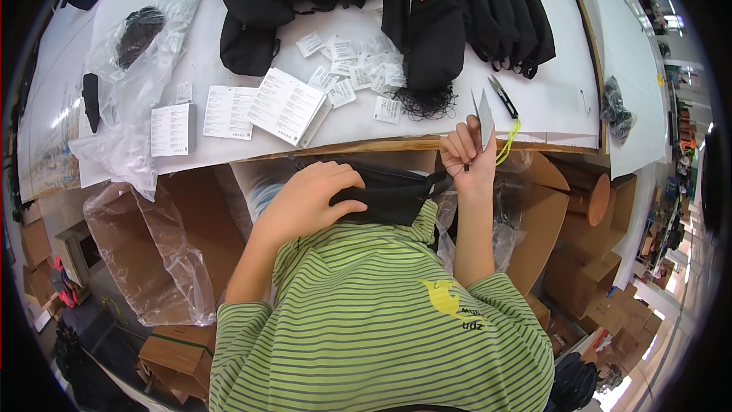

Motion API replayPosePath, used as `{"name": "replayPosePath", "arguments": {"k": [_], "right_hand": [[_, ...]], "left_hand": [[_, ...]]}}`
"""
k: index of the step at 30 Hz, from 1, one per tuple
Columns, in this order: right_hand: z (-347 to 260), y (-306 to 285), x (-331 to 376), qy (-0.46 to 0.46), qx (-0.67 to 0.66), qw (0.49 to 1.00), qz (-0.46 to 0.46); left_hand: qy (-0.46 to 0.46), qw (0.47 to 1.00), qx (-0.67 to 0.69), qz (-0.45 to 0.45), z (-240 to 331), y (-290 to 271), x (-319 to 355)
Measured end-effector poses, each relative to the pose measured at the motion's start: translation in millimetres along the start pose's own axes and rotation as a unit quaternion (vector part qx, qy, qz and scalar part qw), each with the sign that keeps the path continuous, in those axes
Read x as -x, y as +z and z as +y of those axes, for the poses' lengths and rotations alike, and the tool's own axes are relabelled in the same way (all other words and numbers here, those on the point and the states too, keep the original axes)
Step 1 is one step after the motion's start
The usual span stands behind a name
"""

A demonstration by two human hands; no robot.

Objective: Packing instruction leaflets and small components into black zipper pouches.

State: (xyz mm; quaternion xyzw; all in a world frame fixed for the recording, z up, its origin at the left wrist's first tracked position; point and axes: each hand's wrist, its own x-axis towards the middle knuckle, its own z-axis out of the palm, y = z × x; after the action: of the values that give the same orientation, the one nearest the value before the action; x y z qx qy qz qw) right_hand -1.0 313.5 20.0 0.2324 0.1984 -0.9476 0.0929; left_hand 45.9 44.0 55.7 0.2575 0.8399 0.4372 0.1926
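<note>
A black fabric pouch lies against my body at the table's front edge. My left hand is closed on its left side, thumb in front and fingers on top. Raised at the pouch's right end, my right hand pinches a white paper hang tag, seen nearly edge-on. A thin black string runs by those fingers near the pouch's strap; whether it is tied cannot be made out. Just beyond the right hand lie black thread snips with a yellow cord.
Printed white card stacks and small white labels lie on the white table, beside a tangle of black strings. Black bags line the back. Clear plastic covers the left; cardboard boxes stand below.
</note>
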Motion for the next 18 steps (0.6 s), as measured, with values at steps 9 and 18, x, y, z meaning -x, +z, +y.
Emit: {"name": "replayPosePath", "arguments": {"k": [9,18], "right_hand": [[-13.4,15.8,-1.4,-0.021,0.052,0.998,0.021],[9.2,32.3,-6.0,-0.161,0.227,0.957,0.083]], "left_hand": [[-0.044,0.997,0.067,-0.011,-4.3,-0.7,-5.1],[-0.041,0.997,0.069,-0.019,-5.8,-1.0,-6.2]]}}
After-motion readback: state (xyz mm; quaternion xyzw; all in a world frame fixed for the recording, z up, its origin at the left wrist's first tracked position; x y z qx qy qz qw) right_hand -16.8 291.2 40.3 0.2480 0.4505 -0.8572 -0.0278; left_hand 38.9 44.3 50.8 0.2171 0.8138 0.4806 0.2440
